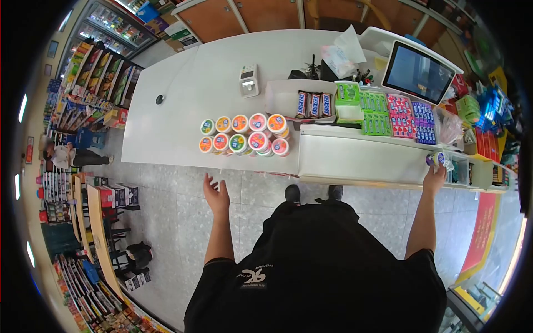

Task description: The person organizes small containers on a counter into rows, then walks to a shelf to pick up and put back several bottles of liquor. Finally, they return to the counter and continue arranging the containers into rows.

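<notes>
My right hand (435, 178) is closed around a small purple-and-white tub (436, 159) at the right end of the counter. Off the counter's front edge, my left hand (215, 194) is raised over the floor with its fingers apart and nothing in it. Nearest to that hand, several round tubs (238, 143) with white-rimmed, colourful lids stand grouped in rows on the white counter (183, 111). Their lids are orange, green, red and pink. What the tubs contain is hidden.
Snickers bars (315, 104) lie in an open box, beside green, pink and purple small packs (401, 115). Behind these stands a screen (420, 72). A card terminal (249, 80) sits farther back. Shelves (97, 75) and another person (69, 155) are at the left.
</notes>
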Demonstrator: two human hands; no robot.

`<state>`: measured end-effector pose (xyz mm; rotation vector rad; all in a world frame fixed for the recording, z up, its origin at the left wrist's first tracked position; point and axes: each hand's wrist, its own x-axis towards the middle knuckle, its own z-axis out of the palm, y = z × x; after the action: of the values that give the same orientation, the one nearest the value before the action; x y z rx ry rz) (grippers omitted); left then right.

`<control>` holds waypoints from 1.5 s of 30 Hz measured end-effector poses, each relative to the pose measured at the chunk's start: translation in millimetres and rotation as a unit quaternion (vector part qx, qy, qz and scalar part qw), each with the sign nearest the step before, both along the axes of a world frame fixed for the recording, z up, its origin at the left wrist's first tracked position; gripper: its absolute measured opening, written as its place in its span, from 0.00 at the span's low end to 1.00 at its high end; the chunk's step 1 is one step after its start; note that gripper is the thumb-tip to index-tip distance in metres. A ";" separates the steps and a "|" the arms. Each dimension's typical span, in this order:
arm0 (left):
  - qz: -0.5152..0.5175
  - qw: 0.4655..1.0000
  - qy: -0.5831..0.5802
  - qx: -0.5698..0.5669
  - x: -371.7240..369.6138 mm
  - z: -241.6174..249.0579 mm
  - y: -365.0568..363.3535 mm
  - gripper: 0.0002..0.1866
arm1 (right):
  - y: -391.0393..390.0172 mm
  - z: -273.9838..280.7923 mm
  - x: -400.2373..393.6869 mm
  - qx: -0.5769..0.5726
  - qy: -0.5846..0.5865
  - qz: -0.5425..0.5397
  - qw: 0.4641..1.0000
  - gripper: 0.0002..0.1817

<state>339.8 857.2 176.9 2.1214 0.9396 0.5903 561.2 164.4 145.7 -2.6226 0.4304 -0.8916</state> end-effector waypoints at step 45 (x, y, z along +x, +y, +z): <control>-0.377 0.910 -0.172 0.006 61.4 45.1 -163.3 0.35 | 238.7 75.6 -79.2 0.115 -0.045 0.292 0.948 0.22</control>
<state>401.3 693.9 222.0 2.0802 -0.1046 0.5261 482.0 403.1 221.3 -2.2769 -0.2510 -0.7007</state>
